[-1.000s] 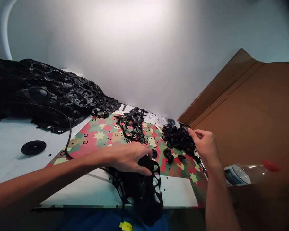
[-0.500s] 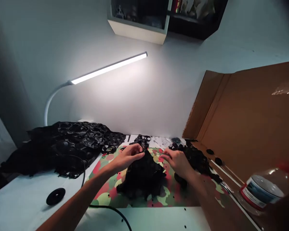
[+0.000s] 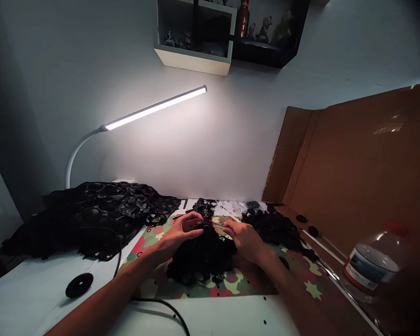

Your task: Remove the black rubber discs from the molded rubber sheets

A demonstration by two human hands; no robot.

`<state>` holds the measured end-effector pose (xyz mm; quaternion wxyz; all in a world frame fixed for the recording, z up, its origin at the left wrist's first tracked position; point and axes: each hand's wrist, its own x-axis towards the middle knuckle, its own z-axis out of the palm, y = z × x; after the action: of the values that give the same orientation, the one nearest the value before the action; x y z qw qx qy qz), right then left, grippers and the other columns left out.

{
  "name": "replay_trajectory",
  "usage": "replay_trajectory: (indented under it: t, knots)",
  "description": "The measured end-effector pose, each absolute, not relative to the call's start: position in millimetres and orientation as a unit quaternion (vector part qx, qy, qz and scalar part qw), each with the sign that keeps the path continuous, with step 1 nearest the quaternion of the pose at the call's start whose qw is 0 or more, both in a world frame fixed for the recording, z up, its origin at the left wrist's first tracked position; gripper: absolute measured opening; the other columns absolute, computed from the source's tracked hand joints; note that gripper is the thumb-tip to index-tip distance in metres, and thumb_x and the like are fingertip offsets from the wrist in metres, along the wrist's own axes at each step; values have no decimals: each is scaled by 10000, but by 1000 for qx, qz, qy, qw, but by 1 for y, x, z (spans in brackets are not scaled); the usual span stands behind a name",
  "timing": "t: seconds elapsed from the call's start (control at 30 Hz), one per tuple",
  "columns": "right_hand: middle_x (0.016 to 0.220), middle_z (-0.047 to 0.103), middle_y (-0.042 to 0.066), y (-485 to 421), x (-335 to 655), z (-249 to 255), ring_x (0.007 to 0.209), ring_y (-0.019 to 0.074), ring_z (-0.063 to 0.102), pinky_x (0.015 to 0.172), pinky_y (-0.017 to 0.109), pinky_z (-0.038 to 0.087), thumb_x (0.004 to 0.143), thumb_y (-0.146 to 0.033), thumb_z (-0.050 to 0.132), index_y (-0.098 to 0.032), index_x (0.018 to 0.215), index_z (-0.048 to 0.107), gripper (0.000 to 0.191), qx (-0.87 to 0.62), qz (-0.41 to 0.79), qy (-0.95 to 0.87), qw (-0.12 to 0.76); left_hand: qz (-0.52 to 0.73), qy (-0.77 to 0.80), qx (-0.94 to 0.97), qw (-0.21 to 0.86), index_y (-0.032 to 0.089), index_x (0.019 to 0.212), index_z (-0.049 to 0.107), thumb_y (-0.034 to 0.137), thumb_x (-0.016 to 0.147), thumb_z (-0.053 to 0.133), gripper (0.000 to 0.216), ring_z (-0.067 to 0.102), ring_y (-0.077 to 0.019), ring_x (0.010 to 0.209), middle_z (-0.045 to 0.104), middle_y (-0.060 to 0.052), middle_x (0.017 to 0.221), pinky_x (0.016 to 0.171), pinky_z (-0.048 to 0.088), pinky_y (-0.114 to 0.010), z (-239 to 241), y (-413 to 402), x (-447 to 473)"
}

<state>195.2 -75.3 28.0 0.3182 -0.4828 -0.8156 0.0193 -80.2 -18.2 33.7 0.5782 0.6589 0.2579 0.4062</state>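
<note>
In the head view my left hand (image 3: 184, 231) grips the upper edge of a ragged black rubber-looking sheet (image 3: 203, 259), thumb and fingers closing on it. This sheet lies on a camouflage-patterned mat (image 3: 231, 282). Just right of its upper part, my right hand (image 3: 245, 238) has its fingers bent together in a pinch; whatever is between them is too small to tell. Behind my hands sits a small heap of black ring-like scraps (image 3: 205, 205). A larger heap of black pieces (image 3: 273, 226) lies to the right of my right hand.
A big pile of black sheets with round cut-outs (image 3: 115, 210) covers the back left. A black disc (image 3: 79, 285) and a cable (image 3: 164, 304) lie in front. On the right stand a plastic bottle (image 3: 371, 266) and a cardboard panel (image 3: 350, 163). A lit lamp (image 3: 157, 108) hangs above.
My right hand has moved left toward my left hand, and its fingers have drawn together. The black sheet has shifted slightly under my left hand. The camera view has tilted a little.
</note>
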Motion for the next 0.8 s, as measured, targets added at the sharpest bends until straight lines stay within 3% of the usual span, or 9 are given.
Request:
replay_trajectory:
  t: [0.1,0.2,0.47,0.63,0.8]
  knots:
    - [706,580,-23,-75,195,25,632,166,505,639,278,320,1175,-445,481,-240,832,538,404,-475,23,-821,315,386,282,668,570,278,1246,709,416,782,936,534,640,-308,1335,722,-84,1356,1112,506,-405,33,-19,-87]
    - [660,541,-38,-76,194,23,608,157,481,632,277,312,1165,-483,503,-238,833,570,419,-469,29,-823,320,357,313,700,533,347,1325,709,432,791,907,576,577,-333,1448,678,-56,1486,1199,471,-448,34,-22,-92]
    - [656,534,-33,-81,190,25,599,150,440,621,291,303,1178,-532,438,-229,810,582,497,-442,18,-834,328,353,278,725,522,309,1052,749,426,725,954,403,678,-302,1258,751,-11,1198,1125,515,-397,39,-22,-88]
    - [663,568,-30,-80,187,22,595,148,471,627,289,309,1176,-543,447,-230,822,601,497,-435,3,-840,323,356,265,729,521,336,1153,762,355,720,977,484,685,-288,1293,768,-2,1273,1134,514,-397,38,-22,-85]
    - [636,575,-24,-77,186,18,559,146,457,608,292,291,1187,-561,390,-227,784,601,564,-439,-13,-837,327,352,257,742,509,298,1240,741,409,801,943,496,693,-297,1314,787,-55,1297,1138,522,-418,41,-27,-79]
